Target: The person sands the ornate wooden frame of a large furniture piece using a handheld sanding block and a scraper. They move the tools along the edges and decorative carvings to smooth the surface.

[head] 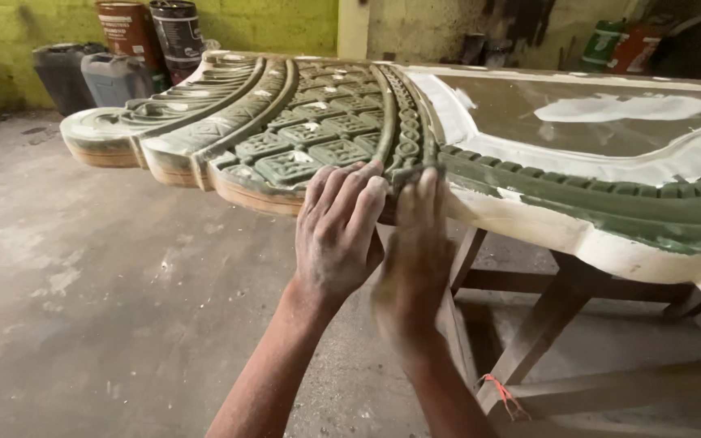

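Both hands are pressed flat on the near edge of the carved panel (pixel 302 138), left hand (pixel 338 235) and right hand (pixel 417 243) open, gripping nothing. That panel overhangs its wooden stand (pixel 545 324); lean too hard and I'd say it could tip.

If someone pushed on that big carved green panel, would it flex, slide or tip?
The carved panel looks thick and rigid, so probably no flex. It likely is heavy and slow to slide. It overhangs its wooden stand, so pressure where both hands press might tip it.
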